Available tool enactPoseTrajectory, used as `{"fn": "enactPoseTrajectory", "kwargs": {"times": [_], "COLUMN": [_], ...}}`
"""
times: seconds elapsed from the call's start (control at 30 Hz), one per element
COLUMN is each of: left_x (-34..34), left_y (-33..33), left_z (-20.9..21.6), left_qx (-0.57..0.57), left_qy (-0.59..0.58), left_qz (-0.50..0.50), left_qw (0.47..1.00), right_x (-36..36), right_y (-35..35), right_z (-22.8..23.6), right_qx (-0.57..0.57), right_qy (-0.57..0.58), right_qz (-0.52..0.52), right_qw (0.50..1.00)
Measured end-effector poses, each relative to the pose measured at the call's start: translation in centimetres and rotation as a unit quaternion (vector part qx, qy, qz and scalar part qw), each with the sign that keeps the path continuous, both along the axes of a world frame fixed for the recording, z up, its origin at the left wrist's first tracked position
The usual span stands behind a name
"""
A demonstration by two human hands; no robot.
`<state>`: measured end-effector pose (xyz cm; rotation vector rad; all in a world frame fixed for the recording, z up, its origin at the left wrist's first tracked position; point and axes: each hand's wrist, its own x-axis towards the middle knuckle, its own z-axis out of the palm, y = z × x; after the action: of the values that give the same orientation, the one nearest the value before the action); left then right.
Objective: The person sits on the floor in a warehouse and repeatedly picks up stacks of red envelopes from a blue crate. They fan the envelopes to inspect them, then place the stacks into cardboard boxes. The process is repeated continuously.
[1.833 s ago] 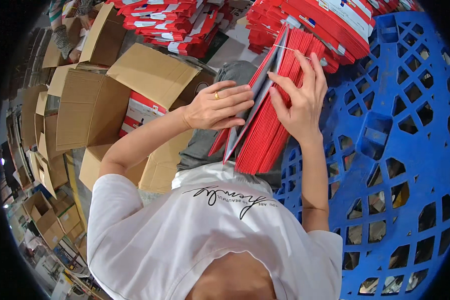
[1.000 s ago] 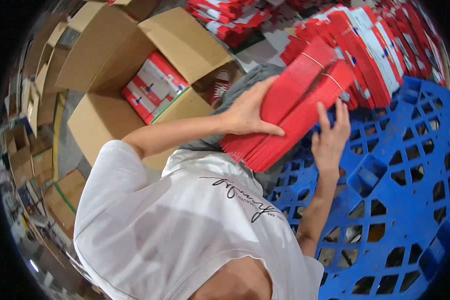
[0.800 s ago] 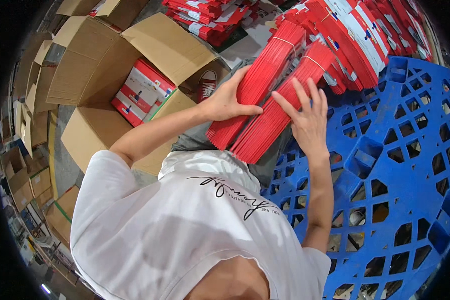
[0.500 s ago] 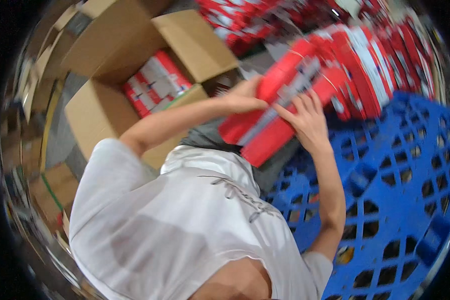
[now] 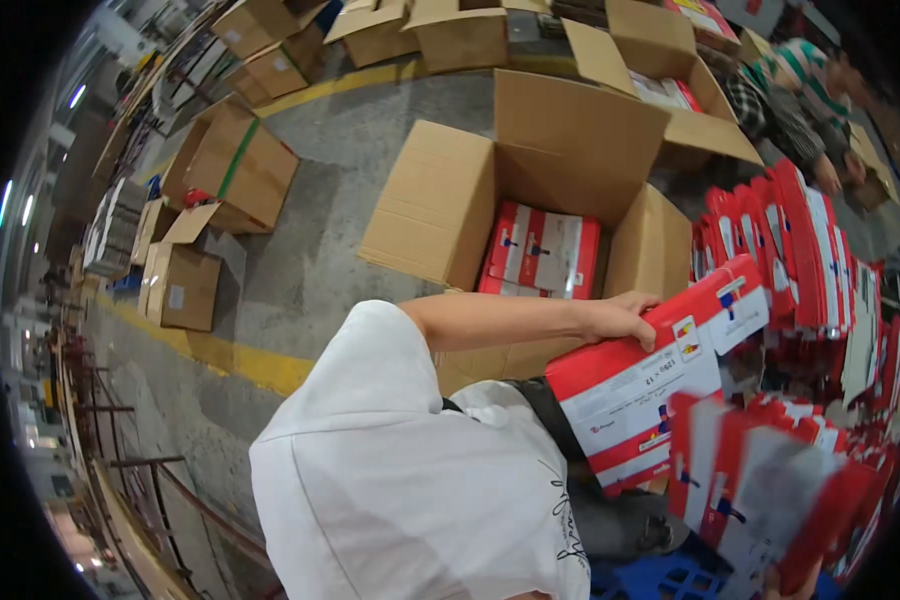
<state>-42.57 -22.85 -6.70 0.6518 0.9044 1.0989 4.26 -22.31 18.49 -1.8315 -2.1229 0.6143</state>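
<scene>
My left hand (image 5: 620, 320) grips the upper left edge of a flat red-and-white package (image 5: 635, 385), thumb on its printed face. That package is held tilted in front of my lap. At the lower right, my right hand (image 5: 795, 582) is partly cut off by the picture's rim, closed on the lower edge of a second red-and-white package (image 5: 760, 490), blurred by motion. Just beyond my left arm stands an open cardboard box (image 5: 430, 200), with similar red-and-white packages (image 5: 545, 250) lying flat inside.
Tall stacks of red-and-white packages (image 5: 770, 240) stand at the right. Part of a blue plastic pallet (image 5: 660, 578) shows below my hands. More cardboard boxes (image 5: 240, 165) sit on the grey floor. A co-worker (image 5: 800, 90) bends at the far right.
My view has swung left and up over the floor. My hands have come apart: the bundle they both held is gone from between them, and each now holds a package.
</scene>
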Motion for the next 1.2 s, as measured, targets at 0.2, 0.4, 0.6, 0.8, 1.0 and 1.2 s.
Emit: {"fn": "enactPoseTrajectory", "kwargs": {"times": [0.2, 0.4, 0.6, 0.8, 1.0, 1.2], "left_x": [-1.1, -0.9, -0.7, -2.6, -2.5, -2.6], "left_y": [-2.9, -3.7, -2.1, -2.1, -0.4, 0.9], "left_z": [-7.5, -11.1, -6.2, -6.3, -6.5, -8.4], "left_qx": [-0.056, -0.027, -0.114, -0.078, -0.172, -0.151], "left_qy": [-0.014, -0.042, -0.088, -0.04, 0.005, -0.049], "left_qz": [0.07, 0.126, 0.101, 0.06, 0.032, 0.025], "left_qw": [0.996, 0.991, 0.984, 0.994, 0.985, 0.987], "right_x": [-4.1, -8.8, -12.7, -13.5, -14.5, -13.0], "right_y": [2.6, 6.5, 8.2, 7.0, 5.5, 6.2], "right_z": [-11.7, -28.7, -29.1, -26.7, -28.4, -29.1], "right_qx": [-0.042, -0.307, -0.306, -0.285, -0.138, -0.223], "right_qy": [0.453, 0.54, 0.542, 0.519, 0.411, 0.494], "right_qz": [-0.213, -0.131, -0.167, -0.16, -0.152, -0.172], "right_qw": [0.865, 0.773, 0.765, 0.79, 0.888, 0.822]}}
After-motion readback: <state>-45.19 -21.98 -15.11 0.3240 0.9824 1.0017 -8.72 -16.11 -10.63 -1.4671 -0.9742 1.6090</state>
